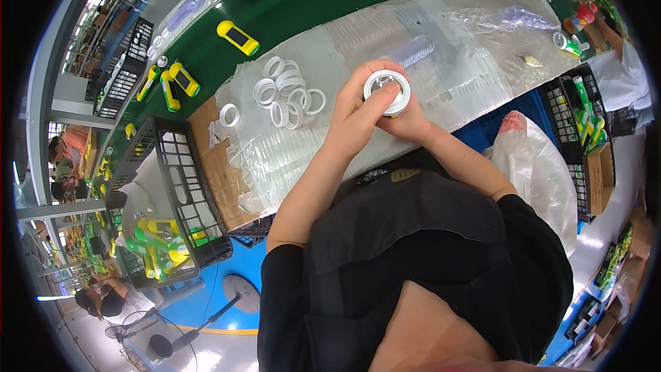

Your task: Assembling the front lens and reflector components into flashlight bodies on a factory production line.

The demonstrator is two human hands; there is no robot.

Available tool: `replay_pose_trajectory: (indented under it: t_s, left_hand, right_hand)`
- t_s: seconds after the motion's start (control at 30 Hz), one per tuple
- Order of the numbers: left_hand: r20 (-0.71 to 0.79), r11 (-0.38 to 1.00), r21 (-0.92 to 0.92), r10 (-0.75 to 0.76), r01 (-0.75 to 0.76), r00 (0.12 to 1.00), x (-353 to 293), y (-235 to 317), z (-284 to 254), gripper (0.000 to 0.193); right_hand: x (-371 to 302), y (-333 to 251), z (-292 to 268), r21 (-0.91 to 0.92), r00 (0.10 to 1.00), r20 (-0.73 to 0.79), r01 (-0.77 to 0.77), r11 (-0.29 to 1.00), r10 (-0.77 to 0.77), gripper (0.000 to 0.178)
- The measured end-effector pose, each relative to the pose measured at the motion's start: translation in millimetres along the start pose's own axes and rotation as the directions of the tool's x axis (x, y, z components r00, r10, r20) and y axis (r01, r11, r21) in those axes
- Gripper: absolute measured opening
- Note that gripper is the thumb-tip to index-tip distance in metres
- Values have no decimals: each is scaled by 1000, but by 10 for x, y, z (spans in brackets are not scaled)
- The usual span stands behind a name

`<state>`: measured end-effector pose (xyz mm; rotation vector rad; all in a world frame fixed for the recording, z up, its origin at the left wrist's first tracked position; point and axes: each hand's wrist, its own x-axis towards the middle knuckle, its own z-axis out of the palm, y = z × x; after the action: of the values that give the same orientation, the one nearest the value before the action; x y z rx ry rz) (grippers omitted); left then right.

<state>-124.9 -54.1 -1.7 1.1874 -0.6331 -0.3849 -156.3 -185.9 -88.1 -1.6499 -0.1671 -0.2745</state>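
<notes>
Over the near edge of the bench, both my hands are closed around a flashlight [375,84], its round lens end with a white rim facing up. My left hand [354,107] wraps its left side, with the thumb laid across the lens. My right hand [411,122] grips it from the right and below. Most of the flashlight's body is hidden under my fingers; a bit of yellow shows below the rim. Left of my hands, several loose white rings [289,86] lie in a heap on the plastic-covered bench top [330,48], with one ring [229,115] apart.
A yellow flashlight [238,38] lies on the green conveyor [289,10] beyond the bench. Left stands a black crate [186,172] with green and yellow flashlights. At the right are a crate [561,110], a white sack [537,165] and another person's arm [609,38].
</notes>
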Motion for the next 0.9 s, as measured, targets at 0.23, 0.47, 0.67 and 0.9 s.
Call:
replay_pose_trajectory:
  t_s: [0.23,0.47,0.67,0.9]
  left_hand:
    - [-7,999,-36,-42,41,999,9,19,14,24]
    - [80,994,-52,-95,99,992,8,99,-9,28]
    - [104,992,-52,-106,112,989,-25,125,-14,32]
    - [80,994,4,-112,112,990,-25,101,7,32]
  right_hand:
    - [41,-11,-29,29,999,17,42,999,-42,38]
    - [52,34,-53,-22,999,24,47,999,-46,38]
    - [51,106,-80,-19,996,78,48,999,-46,39]
    - [57,105,-58,-17,997,52,55,998,-54,45]
